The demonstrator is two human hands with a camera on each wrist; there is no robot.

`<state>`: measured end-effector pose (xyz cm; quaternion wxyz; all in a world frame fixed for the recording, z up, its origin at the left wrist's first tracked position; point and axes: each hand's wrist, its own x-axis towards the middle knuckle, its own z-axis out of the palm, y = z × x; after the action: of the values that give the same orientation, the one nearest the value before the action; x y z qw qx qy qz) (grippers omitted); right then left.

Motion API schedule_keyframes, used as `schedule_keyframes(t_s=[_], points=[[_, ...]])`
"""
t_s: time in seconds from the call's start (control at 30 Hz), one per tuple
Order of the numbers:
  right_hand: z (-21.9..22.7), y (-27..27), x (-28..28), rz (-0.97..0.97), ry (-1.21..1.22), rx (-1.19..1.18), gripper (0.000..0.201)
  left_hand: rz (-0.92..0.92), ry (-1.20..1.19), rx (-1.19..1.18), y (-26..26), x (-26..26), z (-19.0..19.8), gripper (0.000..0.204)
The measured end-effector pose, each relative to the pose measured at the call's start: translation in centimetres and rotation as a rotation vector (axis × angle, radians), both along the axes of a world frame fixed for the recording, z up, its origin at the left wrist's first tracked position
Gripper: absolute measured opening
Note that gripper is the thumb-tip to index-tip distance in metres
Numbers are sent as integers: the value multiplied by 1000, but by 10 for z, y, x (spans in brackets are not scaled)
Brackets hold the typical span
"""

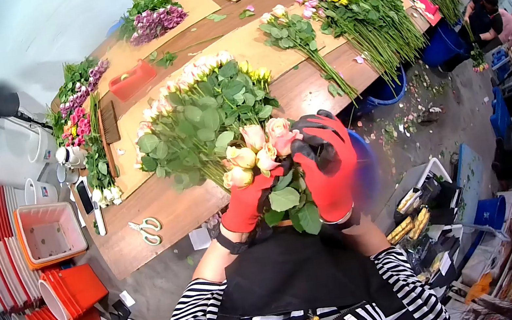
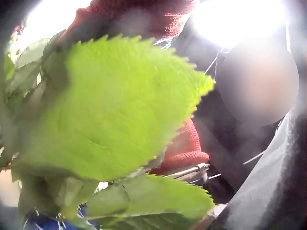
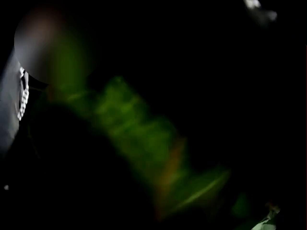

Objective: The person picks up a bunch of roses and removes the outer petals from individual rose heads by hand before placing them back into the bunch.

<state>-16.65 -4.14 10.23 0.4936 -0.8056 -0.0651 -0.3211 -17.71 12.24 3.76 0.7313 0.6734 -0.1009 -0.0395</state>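
In the head view my left hand (image 1: 248, 202), in a red glove with black on the fingers, grips a small bunch of peach roses (image 1: 256, 152) just under the flower heads. Green leaves (image 1: 284, 199) of the bunch hang below it, in front of the black apron. My right hand (image 1: 331, 165), gloved alike, is cupped at the right side of the bunch, its bent fingers close by the rightmost bloom. A big leaf (image 2: 120, 105) fills much of the left wrist view and hides the grip. The right wrist view is mostly dark, with blurred leaves (image 3: 139, 124).
A heap of pale roses (image 1: 202, 111) lies on the wooden table (image 1: 163, 203) ahead. Scissors (image 1: 146, 232) rest near its left edge, beyond them a red tray (image 1: 133, 80). More bunches (image 1: 374, 23) lie at right, above blue buckets (image 1: 384, 89). Orange crates (image 1: 71, 293) stand on the floor.
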Motion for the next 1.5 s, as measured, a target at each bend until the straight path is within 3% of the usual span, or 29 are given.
schedule_keyframes(t_s=[0.13,0.17,0.27,0.3,0.4,0.43,0.47,0.53,0.57,0.63,0.77,0.87,0.9,0.97,1.03,1.13,1.23,1.3,1.37,1.4,1.43,1.5], points=[[-9,2,-2,213,297,791,19,-27,129,10,3,2,-2,24],[-30,-4,2,259,229,809,21,-20,116,13,2,3,0,25],[-30,-20,7,379,253,1071,24,-3,71,-14,1,4,6,28],[-23,-25,4,185,279,753,27,3,34,5,3,4,5,29],[3,-14,-6,-59,223,696,34,-6,-204,230,7,0,-6,32],[1,-21,-10,8,228,557,38,-22,-291,283,6,-3,-7,32],[1,-25,-13,68,217,376,38,-37,-251,241,2,-5,-4,31],[14,-17,-16,12,202,101,36,-62,-170,157,-5,-9,1,28],[22,-14,-16,-12,176,2,36,-90,77,-89,-10,-12,1,28],[32,-11,-12,-52,128,-200,35,-31,120,-137,-19,-14,4,30],[18,-7,-6,-109,46,-253,37,115,204,-485,-38,-17,-5,29],[8,-6,-9,-164,-90,-324,37,179,137,-230,-41,-15,21,23],[8,-5,-12,-148,-121,-318,36,181,171,-257,-41,-15,21,23],[5,-4,-9,-40,-205,-238,37,182,238,-310,-39,-17,20,24],[-2,-8,-4,130,-240,-108,38,36,100,-10,-22,-14,12,25],[-16,-17,-7,354,-121,214,38,-29,40,-90,-16,-11,-5,23],[0,-33,-21,456,134,490,21,-63,-206,145,-7,-6,-5,24],[2,-45,-16,471,115,457,24,-74,-320,168,-5,-5,-10,24],[1,-53,-6,300,-6,166,32,-111,-215,128,-5,-9,-28,24],[9,-50,-7,231,48,127,34,-127,-162,108,-5,-11,-37,24],[25,-39,-9,161,104,89,35,-147,-161,198,-8,-12,-17,24],[36,-25,-9,51,165,-88,39,-117,170,-89,-21,-14,5,25]])
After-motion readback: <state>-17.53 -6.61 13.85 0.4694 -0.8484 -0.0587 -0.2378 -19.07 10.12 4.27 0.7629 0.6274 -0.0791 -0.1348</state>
